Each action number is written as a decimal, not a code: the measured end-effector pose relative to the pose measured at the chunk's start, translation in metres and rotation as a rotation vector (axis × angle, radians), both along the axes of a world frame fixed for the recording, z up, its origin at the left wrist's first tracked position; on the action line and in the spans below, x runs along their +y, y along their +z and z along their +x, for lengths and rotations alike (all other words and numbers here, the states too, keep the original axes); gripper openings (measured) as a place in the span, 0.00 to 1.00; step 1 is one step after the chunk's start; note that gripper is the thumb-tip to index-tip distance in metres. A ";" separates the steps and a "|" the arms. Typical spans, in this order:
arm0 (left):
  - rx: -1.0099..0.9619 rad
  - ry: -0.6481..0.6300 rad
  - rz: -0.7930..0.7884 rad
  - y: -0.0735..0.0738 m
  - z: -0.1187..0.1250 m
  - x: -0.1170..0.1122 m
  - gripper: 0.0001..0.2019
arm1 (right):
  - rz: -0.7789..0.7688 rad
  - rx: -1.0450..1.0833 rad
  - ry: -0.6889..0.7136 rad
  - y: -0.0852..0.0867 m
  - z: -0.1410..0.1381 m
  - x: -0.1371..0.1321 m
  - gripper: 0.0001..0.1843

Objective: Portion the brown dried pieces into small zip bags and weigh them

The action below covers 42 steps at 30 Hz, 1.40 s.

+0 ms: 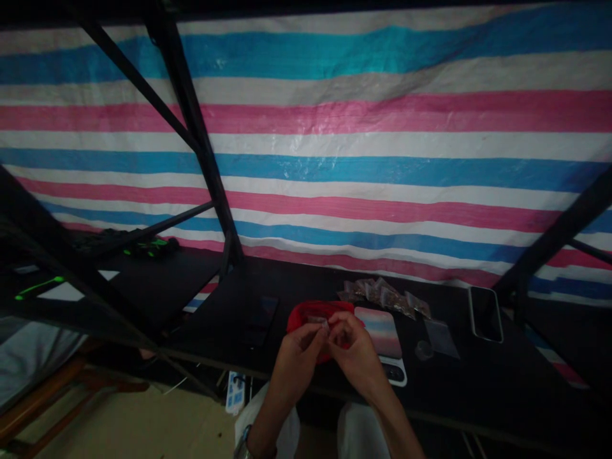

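My left hand [300,352] and my right hand [352,347] meet over the near edge of a black table [478,382]. Both pinch a small clear item [321,324] between their fingertips; it is too small to name. Right behind the hands sits a red container [313,311]. A phone with a pink-to-blue gradient back [382,335] lies just right of my right hand.
Several small clear packets [382,293] lie behind the phone. A clear bag [440,336] and a small round cap [422,349] sit to the right, then a dark phone [485,312]. A striped tarp [382,127] hangs behind black frame bars [191,121]. A power strip [234,390] lies below.
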<state>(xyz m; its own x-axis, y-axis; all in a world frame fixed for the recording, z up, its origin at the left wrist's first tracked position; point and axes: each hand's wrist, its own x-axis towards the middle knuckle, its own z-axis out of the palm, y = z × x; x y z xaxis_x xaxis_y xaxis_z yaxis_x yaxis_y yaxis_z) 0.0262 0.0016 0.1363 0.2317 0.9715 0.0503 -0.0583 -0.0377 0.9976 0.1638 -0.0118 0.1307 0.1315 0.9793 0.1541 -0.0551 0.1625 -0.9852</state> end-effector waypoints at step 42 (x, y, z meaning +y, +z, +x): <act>0.624 0.131 0.377 -0.026 -0.025 0.068 0.20 | 0.001 -0.230 -0.301 -0.021 0.025 0.045 0.15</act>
<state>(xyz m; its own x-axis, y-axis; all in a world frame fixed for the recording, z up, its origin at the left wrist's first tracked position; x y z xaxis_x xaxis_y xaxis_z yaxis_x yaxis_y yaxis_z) 0.0013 0.0695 0.1107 0.2099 0.9359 0.2829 0.5436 -0.3522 0.7619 0.1886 0.0329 0.1098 0.3753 0.9019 0.2139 0.2175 0.1386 -0.9662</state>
